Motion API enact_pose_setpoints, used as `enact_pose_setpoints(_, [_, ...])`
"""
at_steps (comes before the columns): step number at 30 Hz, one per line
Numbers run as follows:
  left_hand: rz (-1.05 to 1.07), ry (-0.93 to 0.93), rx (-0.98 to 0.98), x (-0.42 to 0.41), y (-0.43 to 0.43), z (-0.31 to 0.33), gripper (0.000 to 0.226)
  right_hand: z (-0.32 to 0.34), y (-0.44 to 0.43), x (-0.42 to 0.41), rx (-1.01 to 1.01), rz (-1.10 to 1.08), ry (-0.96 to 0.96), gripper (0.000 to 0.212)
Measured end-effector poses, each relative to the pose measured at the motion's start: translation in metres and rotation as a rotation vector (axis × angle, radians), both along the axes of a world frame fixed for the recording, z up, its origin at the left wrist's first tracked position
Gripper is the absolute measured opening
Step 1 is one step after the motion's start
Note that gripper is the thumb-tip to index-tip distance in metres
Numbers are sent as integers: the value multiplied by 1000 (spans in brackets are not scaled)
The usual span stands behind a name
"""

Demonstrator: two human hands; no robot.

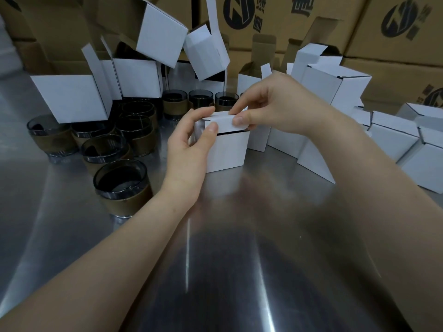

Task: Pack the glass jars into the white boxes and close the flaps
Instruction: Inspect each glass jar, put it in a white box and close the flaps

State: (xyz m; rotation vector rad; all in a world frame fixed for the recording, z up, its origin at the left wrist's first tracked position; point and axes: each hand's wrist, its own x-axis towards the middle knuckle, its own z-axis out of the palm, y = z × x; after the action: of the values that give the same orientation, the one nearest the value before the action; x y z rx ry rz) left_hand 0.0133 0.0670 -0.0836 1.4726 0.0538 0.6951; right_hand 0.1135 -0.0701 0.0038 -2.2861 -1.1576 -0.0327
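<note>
On the steel table point(239, 236) just ahead of you stands the white box point(227, 149), upright, with both of your hands on its top. Your left hand point(189, 140) wraps its left side, thumb pressed on the front upper corner and fingers curled behind, steadying it. Your right hand point(271, 104) comes over from the right and behind, thumb and forefinger pinching the lid flap point(223, 121) along its front edge.

What matters now is the dark slit between that flap and the front wall: the flap's tuck edge runs left to right, parallel to the front wall, and sits just above and outside it, not yet seated. I judge the closing push has to go down and slightly back toward you-facing wall's inner side, and your right hand, already on the edge, is the nearer one for it. Whether a jar is inside cannot be seen.

Unpacked glass jars point(122, 185) stand in a cluster to your left; open empty boxes point(72, 97) lean behind them, and closed boxes point(393, 137) lie to your right.
</note>
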Motion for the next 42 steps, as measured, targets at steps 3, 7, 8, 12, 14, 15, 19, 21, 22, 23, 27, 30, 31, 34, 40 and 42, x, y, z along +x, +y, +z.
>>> enact_pose_setpoints(3, [-11,12,8,0,1,0,21,-4,0,2,36,-9,8,14])
enact_pose_setpoints(7, [10,50,43,0,0,1,26,-6,0,4,30,-8,2,15])
enact_pose_setpoints(8, [11,49,49,0,0,2,27,-6,0,4,27,-8,2,15])
enact_pose_setpoints(12, [21,48,71,0,-1,1,26,-5,1,6,-11,-1,-3,16])
enact_pose_setpoints(14, [26,58,65,1,-2,0,28,-4,2,6,-29,2,-2,17])
enact_pose_setpoints(15, [23,63,59,1,-2,0,29,-5,2,6,-42,4,-5,17])
enact_pose_setpoints(19, [18,68,56,3,0,-1,29,-5,3,5,-83,-14,4,15])
enact_pose_setpoints(21, [12,61,36,3,0,-1,22,-4,3,5,-65,-11,42,14])
enact_pose_setpoints(22, [10,65,18,3,0,-1,19,-4,3,5,-59,-12,57,17])
enact_pose_setpoints(23, [8,69,0,3,1,-1,18,-5,3,5,-59,-16,63,21])
enact_pose_setpoints(27, [24,83,-14,5,1,-1,19,-6,6,6,-70,-23,76,15])
enact_pose_setpoints(30, [42,128,1,5,0,-1,21,-8,7,6,-106,-40,93,10])
enact_pose_setpoints(31, [35,133,-10,5,-1,-1,23,-9,8,6,-116,-43,100,10])
enact_pose_setpoints(34, [16,122,-60,6,-2,0,28,-9,9,6,-154,-64,120,13])
enact_pose_setpoints(40, [-64,74,-336,11,2,4,48,-9,9,7,-109,-136,290,34])
enact_pose_setpoints(42, [-91,55,-421,12,2,5,52,-8,9,7,-103,-142,341,39])
